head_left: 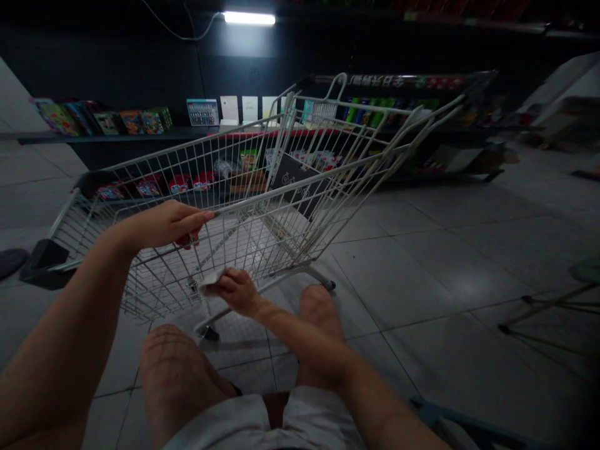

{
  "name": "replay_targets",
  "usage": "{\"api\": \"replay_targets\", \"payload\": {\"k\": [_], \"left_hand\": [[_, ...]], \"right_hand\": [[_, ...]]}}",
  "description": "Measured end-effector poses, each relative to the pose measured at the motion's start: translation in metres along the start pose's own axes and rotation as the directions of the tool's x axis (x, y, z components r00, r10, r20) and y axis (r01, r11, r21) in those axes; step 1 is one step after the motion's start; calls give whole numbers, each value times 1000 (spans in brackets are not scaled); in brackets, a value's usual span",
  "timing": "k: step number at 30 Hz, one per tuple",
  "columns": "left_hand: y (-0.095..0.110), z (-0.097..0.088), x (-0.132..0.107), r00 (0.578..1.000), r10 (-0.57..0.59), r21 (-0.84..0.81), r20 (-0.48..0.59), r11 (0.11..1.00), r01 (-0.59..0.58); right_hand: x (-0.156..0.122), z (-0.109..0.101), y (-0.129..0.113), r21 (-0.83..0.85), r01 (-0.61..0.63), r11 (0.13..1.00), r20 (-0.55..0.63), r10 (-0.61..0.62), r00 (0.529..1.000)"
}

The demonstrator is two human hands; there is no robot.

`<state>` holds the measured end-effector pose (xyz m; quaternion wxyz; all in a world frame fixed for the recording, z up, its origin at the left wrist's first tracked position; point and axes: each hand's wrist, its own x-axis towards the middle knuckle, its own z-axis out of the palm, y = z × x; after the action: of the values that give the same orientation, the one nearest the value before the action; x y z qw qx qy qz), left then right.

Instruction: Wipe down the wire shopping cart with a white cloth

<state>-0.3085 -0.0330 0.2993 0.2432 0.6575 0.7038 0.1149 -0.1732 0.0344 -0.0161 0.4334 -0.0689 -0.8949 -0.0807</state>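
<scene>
Shelves [117, 134] behind cart [328, 181], stool [553, 306] at right; right hand [239, 292] holds cloth [209, 282].

I see the shopping cart [281, 187] on the floor [445, 262], directly before my knees. My left knee [173, 362] is nearer me than my right knee [319, 309]. My left hand [164, 225] sits on the cart's near top rail. My right hand [237, 290] is lower and to its right, with a cloth [210, 282] between it and the cart's lower frame. Behind the cart, a wall shelf [117, 134] runs at left and a display rack [422, 125] stands at right. A stool [553, 306] is well off to my right.
</scene>
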Motion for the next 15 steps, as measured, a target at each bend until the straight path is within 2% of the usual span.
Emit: {"api": "replay_targets", "payload": {"k": [2, 5, 8, 10, 12, 15], "left_hand": [[-1, 0, 1, 1000, 7, 4, -5, 1000, -7], [-4, 0, 3, 1000, -1, -3, 6, 1000, 1], [-7, 1, 5, 999, -37, -44, -11, 998, 36], [-8, 2, 6, 998, -52, -85, -36, 995, 49], [-10, 2, 6, 998, -45, -107, -53, 993, 39], [-11, 2, 6, 998, -17, -105, -53, 994, 11]], "right_hand": [[1, 5, 1, 12, -28, 1000, 26, 27, 999], [-7, 11, -2, 17, 45, 999, 85, -46, 995], [-3, 2, -10, 20, 83, 996, 94, -85, 992], [20, -11, -16, 33, 72, 997, 45, -73, 996], [53, -24, -21, 48, 11, 999, 10, -11, 1000], [85, -29, -27, 47, -103, 994, 40, 101, 994]]}}
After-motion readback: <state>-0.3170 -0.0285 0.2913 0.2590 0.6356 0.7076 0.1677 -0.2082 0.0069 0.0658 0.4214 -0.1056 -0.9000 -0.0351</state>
